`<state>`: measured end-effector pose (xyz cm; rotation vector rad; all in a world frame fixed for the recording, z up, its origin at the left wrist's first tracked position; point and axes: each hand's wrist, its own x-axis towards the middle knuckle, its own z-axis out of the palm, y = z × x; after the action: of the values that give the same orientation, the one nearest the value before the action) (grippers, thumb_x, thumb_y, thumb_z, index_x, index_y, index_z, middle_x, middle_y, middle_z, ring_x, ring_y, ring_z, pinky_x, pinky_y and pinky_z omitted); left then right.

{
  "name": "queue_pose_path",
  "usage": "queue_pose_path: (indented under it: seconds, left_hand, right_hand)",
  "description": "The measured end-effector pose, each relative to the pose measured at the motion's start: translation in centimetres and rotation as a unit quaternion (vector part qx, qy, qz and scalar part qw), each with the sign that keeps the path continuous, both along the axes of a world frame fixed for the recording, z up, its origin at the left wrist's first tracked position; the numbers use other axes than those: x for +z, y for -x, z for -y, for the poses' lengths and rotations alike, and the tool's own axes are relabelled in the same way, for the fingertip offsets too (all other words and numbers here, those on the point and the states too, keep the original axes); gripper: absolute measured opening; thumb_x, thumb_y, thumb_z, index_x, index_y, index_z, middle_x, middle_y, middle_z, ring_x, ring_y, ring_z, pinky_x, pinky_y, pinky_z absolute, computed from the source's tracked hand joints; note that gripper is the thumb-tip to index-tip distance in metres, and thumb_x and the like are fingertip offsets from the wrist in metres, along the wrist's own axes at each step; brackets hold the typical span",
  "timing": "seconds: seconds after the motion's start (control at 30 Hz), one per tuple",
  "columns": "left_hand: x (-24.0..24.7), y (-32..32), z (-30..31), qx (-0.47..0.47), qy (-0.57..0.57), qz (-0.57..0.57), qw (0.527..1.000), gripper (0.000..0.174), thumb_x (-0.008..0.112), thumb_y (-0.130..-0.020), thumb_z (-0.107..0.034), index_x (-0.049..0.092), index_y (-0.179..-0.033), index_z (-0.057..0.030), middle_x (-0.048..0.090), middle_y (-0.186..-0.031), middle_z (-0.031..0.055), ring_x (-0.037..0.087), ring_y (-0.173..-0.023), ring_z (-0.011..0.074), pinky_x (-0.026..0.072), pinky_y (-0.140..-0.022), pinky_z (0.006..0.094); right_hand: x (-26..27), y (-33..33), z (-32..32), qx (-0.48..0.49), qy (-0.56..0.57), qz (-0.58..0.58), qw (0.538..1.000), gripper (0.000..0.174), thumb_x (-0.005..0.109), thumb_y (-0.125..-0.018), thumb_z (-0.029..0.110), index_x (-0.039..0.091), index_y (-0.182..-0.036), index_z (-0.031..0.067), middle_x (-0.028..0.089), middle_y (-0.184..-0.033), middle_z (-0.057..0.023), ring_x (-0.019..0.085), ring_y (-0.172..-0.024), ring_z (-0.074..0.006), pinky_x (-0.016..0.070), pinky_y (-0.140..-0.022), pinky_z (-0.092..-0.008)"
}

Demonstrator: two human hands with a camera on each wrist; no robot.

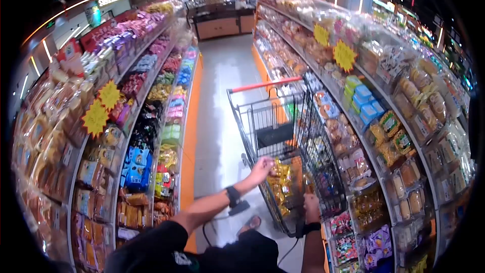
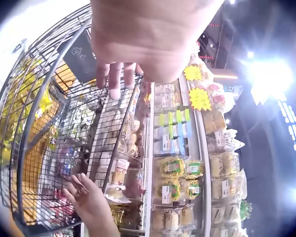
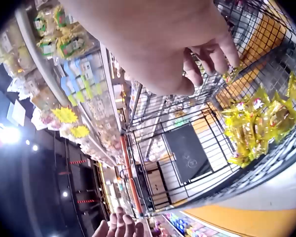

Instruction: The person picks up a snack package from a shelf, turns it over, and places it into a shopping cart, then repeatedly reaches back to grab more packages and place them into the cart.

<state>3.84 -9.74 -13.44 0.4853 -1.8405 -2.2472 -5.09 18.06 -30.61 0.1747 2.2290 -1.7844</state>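
A black wire shopping cart with a red handle stands before me, its near end between my arms. Several shiny yellow-gold packets lie inside it. My left hand hovers over the cart's left side, above the packets; its fingers hang loosely with nothing in them. My right hand is over the near right corner, fingers relaxed and bent. A small yellow packet shows just past its fingertips in the right wrist view. The left wrist view also shows the right hand's fingers spread and holding nothing.
Shelves of packaged bread and colourful snacks line the left side. More packaged bakery goods fill the right shelves, close beside the cart. A grey tiled aisle runs ahead to a dark counter.
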Motion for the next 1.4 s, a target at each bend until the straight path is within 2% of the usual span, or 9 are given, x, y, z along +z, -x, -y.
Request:
queue_pose_path:
  seconds: [0.27,0.47,0.73,0.87,0.97,1.1,1.13,1.3,1.4]
  left_hand:
    - [0.0,9.9,3.2,-0.125,0.031,0.072,0.989,0.030,0.049,-0.095,-0.022,0.038,-0.118,-0.0065,0.061,-0.109,0.0114,0.062,-0.077,0.0146,0.0510,-0.067,0.0284]
    - [-4.6,15.8,4.9,-0.162,-0.027,0.160,0.973,0.029,0.052,-0.091,-0.015,0.037,-0.113,-0.0052,0.059,-0.106,0.0126,0.061,-0.075,0.0168,0.0486,-0.056,0.0247]
    - [-12.9,24.0,9.5,-0.274,0.098,0.243,0.925,0.039,0.059,-0.087,-0.017,0.043,-0.119,-0.0006,0.058,-0.091,0.0070,0.059,-0.069,0.0107,0.0438,-0.050,0.0237]
    - [-21.8,30.6,13.6,-0.486,0.254,0.251,0.798,0.063,0.062,-0.084,-0.018,0.032,-0.134,0.0075,0.046,-0.130,0.0245,0.050,-0.115,0.0296,0.0446,-0.093,0.0386]
    - [-15.6,28.7,12.7,-0.455,0.229,0.226,0.830,0.072,0.067,-0.080,-0.026,0.033,-0.134,0.0076,0.044,-0.131,0.0253,0.047,-0.120,0.0296,0.0391,-0.098,0.0381]
    - [-25.1,29.8,13.3,-0.537,0.286,0.155,0.779,0.071,0.071,-0.076,-0.026,0.039,-0.130,0.0048,0.049,-0.125,0.0234,0.050,-0.113,0.0318,0.0377,-0.099,0.0371]
    - [-26.7,29.5,13.4,-0.550,0.280,0.132,0.776,0.070,0.072,-0.074,-0.027,0.041,-0.129,0.0039,0.049,-0.123,0.0229,0.050,-0.112,0.0320,0.0377,-0.098,0.0377]
    - [-38.3,28.7,11.6,-0.640,0.271,0.055,0.717,0.080,0.077,-0.065,-0.033,0.042,-0.130,-0.0027,0.042,-0.128,0.0236,0.043,-0.118,0.0387,0.0350,-0.102,0.0427]
    - [-37.7,27.0,10.8,-0.612,0.386,0.012,0.690,0.091,0.078,-0.064,-0.032,0.033,-0.138,-0.0048,0.027,-0.138,0.0294,0.034,-0.126,0.0443,0.0319,-0.105,0.0429]
  right_hand:
    - [3.1,2.8,2.7,-0.113,-0.027,-0.102,0.988,0.018,0.065,-0.078,0.017,0.065,-0.068,0.0014,0.056,-0.058,0.0011,0.054,-0.054,-0.0112,0.0418,-0.050,-0.0266]
    - [0.6,3.7,5.1,-0.136,-0.085,0.067,0.985,0.029,0.063,-0.074,0.035,0.070,-0.081,0.0073,0.068,-0.079,-0.0121,0.066,-0.079,-0.0257,0.0493,-0.073,-0.0346]
    - [4.1,4.4,11.2,-0.242,-0.066,0.134,0.959,0.032,0.069,-0.075,0.032,0.068,-0.088,0.0018,0.069,-0.084,-0.0138,0.066,-0.080,-0.0223,0.0501,-0.073,-0.0332]
    - [-5.6,4.5,16.0,-0.293,-0.016,0.113,0.949,0.048,0.074,-0.073,0.034,0.062,-0.097,-0.0056,0.067,-0.084,-0.0150,0.064,-0.081,-0.0217,0.0498,-0.073,-0.0354]
    - [6.5,5.0,19.5,-0.290,0.032,0.251,0.923,0.077,0.080,-0.064,0.040,0.051,-0.118,-0.0054,0.060,-0.109,-0.0213,0.057,-0.106,-0.0314,0.0443,-0.091,-0.0370]
    - [-11.2,4.2,22.8,-0.330,-0.122,0.131,0.927,0.103,0.085,-0.058,0.042,0.031,-0.133,-0.0041,0.048,-0.127,-0.0213,0.048,-0.119,-0.0297,0.0374,-0.100,-0.0345]
    - [-4.8,5.3,23.3,-0.353,0.002,0.161,0.922,0.102,0.087,-0.056,0.039,0.033,-0.131,-0.0046,0.048,-0.126,-0.0203,0.046,-0.119,-0.0289,0.0366,-0.101,-0.0343]
    - [-18.4,5.3,24.8,-0.296,-0.031,0.163,0.941,0.087,0.086,-0.059,0.030,0.043,-0.127,-0.0008,0.057,-0.116,-0.0158,0.054,-0.108,-0.0259,0.0456,-0.089,-0.0362]
    - [-15.6,6.1,24.1,-0.281,-0.021,0.181,0.942,0.079,0.085,-0.061,0.028,0.047,-0.125,0.0017,0.060,-0.110,-0.0139,0.057,-0.102,-0.0244,0.0487,-0.082,-0.0370]
